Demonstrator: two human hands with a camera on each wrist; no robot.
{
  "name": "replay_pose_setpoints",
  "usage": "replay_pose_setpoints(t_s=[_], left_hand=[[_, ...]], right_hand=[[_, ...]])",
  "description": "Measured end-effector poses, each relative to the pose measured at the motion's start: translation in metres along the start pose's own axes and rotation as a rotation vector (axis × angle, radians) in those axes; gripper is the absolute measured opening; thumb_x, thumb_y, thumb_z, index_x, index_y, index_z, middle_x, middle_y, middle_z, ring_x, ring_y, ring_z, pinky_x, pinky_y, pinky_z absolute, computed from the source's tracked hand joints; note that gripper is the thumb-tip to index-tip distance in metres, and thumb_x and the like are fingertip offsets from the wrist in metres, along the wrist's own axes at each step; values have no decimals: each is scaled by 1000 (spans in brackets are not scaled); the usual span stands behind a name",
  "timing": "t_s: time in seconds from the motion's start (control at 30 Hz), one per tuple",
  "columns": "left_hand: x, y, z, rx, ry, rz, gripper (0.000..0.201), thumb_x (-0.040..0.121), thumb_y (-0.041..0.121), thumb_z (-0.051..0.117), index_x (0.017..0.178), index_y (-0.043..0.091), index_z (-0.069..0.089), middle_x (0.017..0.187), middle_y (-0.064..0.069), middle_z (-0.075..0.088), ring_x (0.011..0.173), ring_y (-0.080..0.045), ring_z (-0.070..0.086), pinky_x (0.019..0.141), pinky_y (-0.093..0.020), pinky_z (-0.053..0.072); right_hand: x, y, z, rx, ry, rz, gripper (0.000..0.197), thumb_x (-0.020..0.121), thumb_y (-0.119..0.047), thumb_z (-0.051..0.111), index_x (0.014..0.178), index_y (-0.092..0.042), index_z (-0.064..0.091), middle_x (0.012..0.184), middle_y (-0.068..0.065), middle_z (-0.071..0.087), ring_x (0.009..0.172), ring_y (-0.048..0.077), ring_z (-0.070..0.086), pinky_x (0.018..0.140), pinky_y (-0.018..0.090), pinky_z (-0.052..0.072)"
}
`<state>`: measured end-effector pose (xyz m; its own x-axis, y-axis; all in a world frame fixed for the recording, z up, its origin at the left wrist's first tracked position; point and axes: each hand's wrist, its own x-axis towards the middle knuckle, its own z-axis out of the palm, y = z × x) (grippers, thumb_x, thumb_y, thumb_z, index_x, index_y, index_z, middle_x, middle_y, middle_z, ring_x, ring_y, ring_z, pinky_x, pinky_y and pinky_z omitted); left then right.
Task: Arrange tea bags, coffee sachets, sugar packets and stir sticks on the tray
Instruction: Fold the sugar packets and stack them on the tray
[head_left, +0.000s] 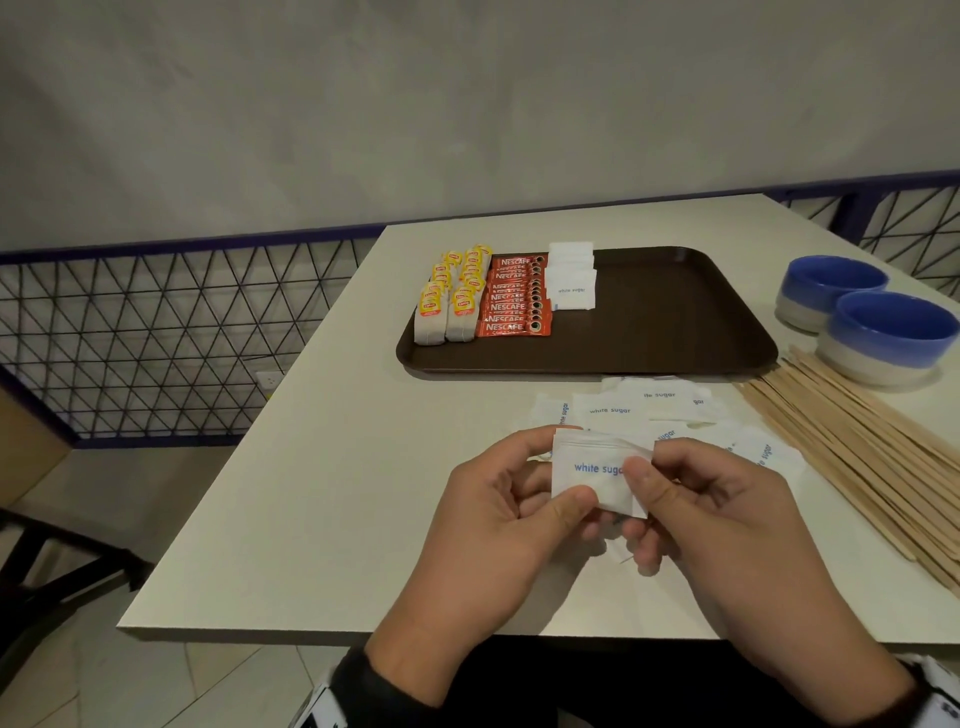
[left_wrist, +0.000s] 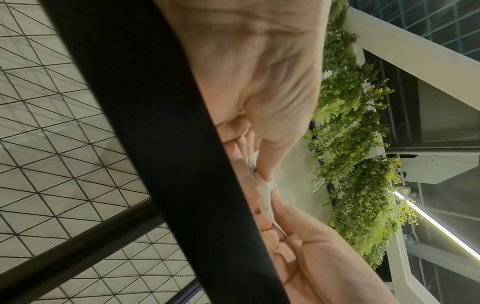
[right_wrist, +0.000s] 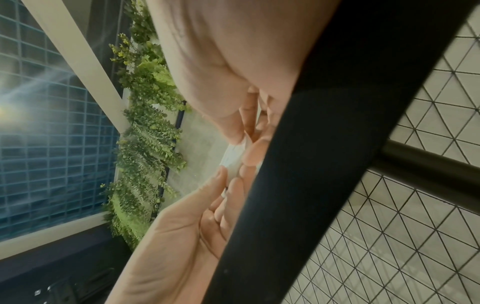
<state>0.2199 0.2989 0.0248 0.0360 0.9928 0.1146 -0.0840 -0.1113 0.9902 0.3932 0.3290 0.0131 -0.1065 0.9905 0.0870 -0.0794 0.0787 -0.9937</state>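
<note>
Both hands hold white sugar packets (head_left: 589, 470) above the near part of the table. My left hand (head_left: 524, 499) pinches the stack's left side between thumb and fingers. My right hand (head_left: 654, 493) pinches its right edge. In the wrist views the packets (left_wrist: 267, 197) (right_wrist: 235, 158) show only as a thin white strip between the fingers. The brown tray (head_left: 675, 312) carries yellow-tagged tea bags (head_left: 449, 301), red coffee sachets (head_left: 514, 301) and a short row of sugar packets (head_left: 571, 275). Loose sugar packets (head_left: 628, 408) lie in front of the tray. Wooden stir sticks (head_left: 852, 452) lie at the right.
Two blue and white bowls (head_left: 883, 332) stand at the right beside the tray. The right half of the tray is bare. A black wire-mesh railing (head_left: 156, 338) runs past the table's left edge. The table's near edge (head_left: 311, 631) is close to my wrists.
</note>
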Motion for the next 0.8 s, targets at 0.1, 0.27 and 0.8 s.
replay_pose_setpoints(t_s=[0.1,0.27,0.8], left_hand=[[0,0,1,4,-17,-3,35,94,-6,63,124,13,66,101,-11,79,79,-29,74,75,-36,61],[-1,1,0,30,-29,2,33,94,-5,64,120,13,69,101,-6,79,85,-27,76,73,-26,59],[0,-1,-1,33,-13,-2,30,92,-7,65,114,13,74,100,-7,79,92,-30,76,83,-34,61]], right_hand=[[-1,-3,0,25,1,2,21,79,-36,70,85,-17,78,66,18,67,52,33,59,58,43,51],[-2,-4,1,17,24,-3,22,88,-36,65,90,-19,79,75,17,73,53,34,59,60,42,51],[8,-35,-8,-329,-312,141,20,90,-11,74,103,-26,75,87,2,76,66,18,66,60,34,53]])
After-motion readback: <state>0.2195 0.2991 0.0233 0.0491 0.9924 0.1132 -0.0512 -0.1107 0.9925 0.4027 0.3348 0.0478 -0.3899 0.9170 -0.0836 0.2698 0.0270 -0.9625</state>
